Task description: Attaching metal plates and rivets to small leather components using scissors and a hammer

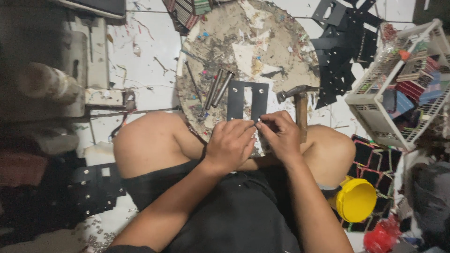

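Black slotted plate (247, 100) at round surface's (281, 42) near edge; left hand (229, 145) and right hand (280, 133) pinch its lower edge. Hammer (299, 105) just right; punches (216, 89) left.

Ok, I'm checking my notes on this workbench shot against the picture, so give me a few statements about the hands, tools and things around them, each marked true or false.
1. Both hands meet at the lower edge of the flat black piece on the round work board. True: left hand and right hand pinch there together.
2. The hammer is in the right hand. False: it lies on the board beside that hand.
3. Metal punches lie left of the black piece. True.
4. The yellow lid sits on the board. False: it is on the floor by the person's knee.
5. The white basket is empty. False: it holds coloured items.
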